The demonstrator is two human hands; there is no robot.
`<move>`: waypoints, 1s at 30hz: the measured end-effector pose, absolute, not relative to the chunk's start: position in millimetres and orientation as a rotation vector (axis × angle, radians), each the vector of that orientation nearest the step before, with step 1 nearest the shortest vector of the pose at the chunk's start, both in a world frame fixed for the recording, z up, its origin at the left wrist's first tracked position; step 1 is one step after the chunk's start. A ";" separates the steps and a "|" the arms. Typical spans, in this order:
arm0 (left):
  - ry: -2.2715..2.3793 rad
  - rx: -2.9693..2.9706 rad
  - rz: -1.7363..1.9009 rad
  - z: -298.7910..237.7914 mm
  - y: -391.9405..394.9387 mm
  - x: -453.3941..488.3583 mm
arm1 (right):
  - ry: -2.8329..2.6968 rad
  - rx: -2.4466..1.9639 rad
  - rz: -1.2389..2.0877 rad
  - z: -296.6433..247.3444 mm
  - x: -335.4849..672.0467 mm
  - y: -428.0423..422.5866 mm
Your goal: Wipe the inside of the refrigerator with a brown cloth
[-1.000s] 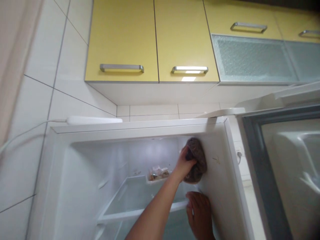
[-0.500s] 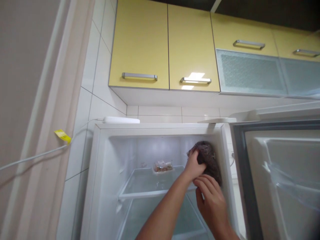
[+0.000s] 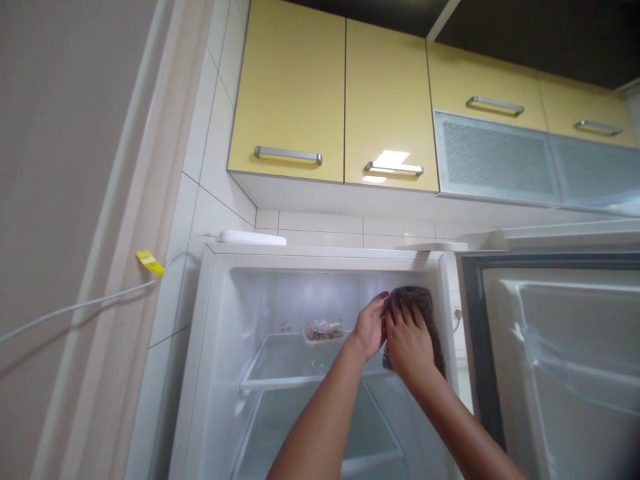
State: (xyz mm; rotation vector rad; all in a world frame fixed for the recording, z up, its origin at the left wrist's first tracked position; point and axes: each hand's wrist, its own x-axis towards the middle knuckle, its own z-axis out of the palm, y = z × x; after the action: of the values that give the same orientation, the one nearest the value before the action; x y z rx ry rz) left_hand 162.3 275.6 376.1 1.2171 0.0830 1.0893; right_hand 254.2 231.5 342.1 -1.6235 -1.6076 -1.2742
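Note:
A dark brown bag [image 3: 431, 319], its contents not clear to me, stands on the upper fridge shelf against the right wall. My right hand [image 3: 411, 341] lies flat on its front with the fingers spread. At the bag's left edge is my left hand [image 3: 371, 325], fingers stretched out and not wrapped round anything; whether its fingertips touch the bag is hard to see. Further left on the same glass shelf [image 3: 287, 360] sits a small clear plastic tray of brownish food [image 3: 324, 330].
The fridge door [image 3: 575, 300] stands open at the right, with a clear door rack [image 3: 565, 370]. A second glass shelf [image 3: 320, 427] lies below. Yellow wall cabinets [image 3: 290, 93] hang above the fridge. A white cable [image 3: 90, 305] with a yellow tag runs along the left.
My right hand has moved up from below the left hand to lie flat on the bag's front. My left hand has shifted left off the bag's front to its edge. The view has tilted slightly.

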 end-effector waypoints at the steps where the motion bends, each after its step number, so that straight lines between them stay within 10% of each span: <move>1: 0.093 1.226 1.122 374.7 275.6 161.1 | -1.601 -1.664 -1.296 340.9 253.5 237.4; 17: 2.100 2.377 1.721 229.6 277.4 -60.8 | -1.890 -1.634 -1.296 347.7 267.2 402.0; 30: 2.153 3.029 1.823 174.9 310.9 -102.6 | -2.133 -1.538 -1.136 324.5 257.4 530.4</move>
State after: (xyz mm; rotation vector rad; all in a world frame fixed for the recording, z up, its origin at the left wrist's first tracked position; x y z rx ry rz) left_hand -102.6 310.9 174.9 3.0289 2.1525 1.8231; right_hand 257.4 530.4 324.5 -1.5375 -2.1333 -1.1358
